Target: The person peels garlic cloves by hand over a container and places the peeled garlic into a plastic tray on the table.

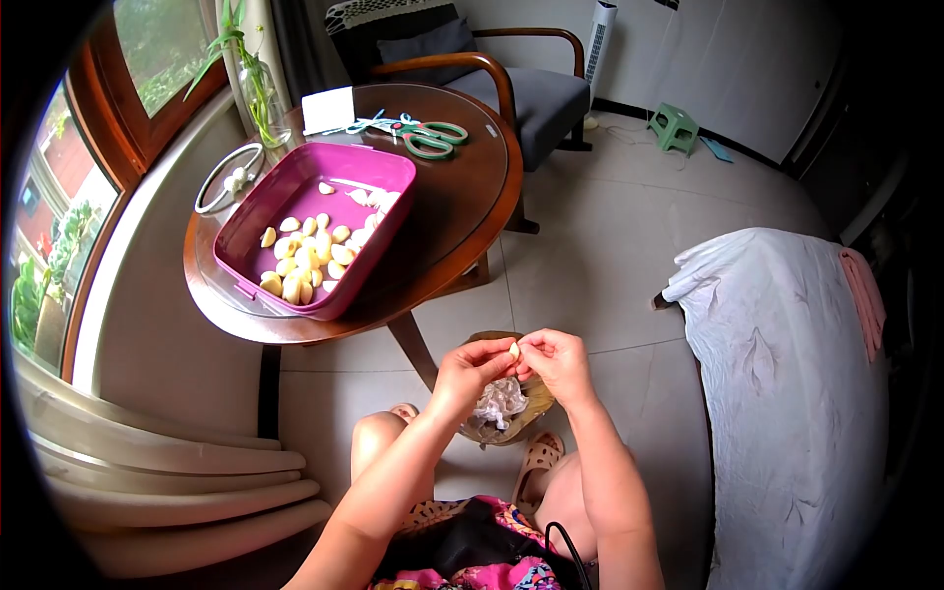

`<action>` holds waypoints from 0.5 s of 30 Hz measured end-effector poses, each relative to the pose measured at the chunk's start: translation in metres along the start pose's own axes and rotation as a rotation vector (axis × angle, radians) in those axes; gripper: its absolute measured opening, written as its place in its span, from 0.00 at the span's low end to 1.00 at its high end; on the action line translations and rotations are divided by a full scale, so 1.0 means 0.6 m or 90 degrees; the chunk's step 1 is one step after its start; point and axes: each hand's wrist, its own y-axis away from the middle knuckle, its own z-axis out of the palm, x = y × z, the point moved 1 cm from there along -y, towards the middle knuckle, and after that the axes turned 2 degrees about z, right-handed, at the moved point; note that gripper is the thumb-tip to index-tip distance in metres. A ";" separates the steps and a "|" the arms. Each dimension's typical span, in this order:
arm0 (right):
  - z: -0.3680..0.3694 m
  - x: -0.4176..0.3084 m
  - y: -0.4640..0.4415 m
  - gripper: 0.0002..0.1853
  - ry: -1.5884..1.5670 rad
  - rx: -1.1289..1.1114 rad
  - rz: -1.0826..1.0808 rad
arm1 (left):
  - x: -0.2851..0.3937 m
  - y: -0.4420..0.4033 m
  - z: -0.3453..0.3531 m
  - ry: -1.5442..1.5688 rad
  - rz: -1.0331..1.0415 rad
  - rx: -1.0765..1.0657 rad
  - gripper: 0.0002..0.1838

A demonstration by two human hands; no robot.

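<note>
Between the fingertips of both hands is a pale garlic clove [514, 351]. My left hand [472, 370] pinches it from the left, and my right hand [554, 363] closes on it from the right. Below the hands, on the floor, stands a bin [536, 401] holding a crumpled plastic bag [500, 401]. To the upper left, a magenta tray [324, 162] rests on the round table; peeled garlic cloves [307, 258] lie heaped in its near part, with whiter pieces [377, 205] along its right side.
On the round wooden table [457, 211] lie green-handled scissors [433, 138], a white card [328, 109] and a white cable [218, 177] beside a glass vase [262, 103]. An armchair [531, 93] stands behind. A green stool [674, 126] and a cloth-covered piece of furniture [787, 364] are to the right.
</note>
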 end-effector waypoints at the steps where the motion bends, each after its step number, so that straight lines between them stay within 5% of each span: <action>1: -0.001 0.003 -0.001 0.04 -0.008 -0.002 0.004 | 0.000 0.000 0.000 0.010 -0.009 0.000 0.13; 15: 0.005 0.006 -0.001 0.04 -0.024 0.022 -0.013 | -0.008 -0.006 -0.007 0.014 0.006 0.010 0.11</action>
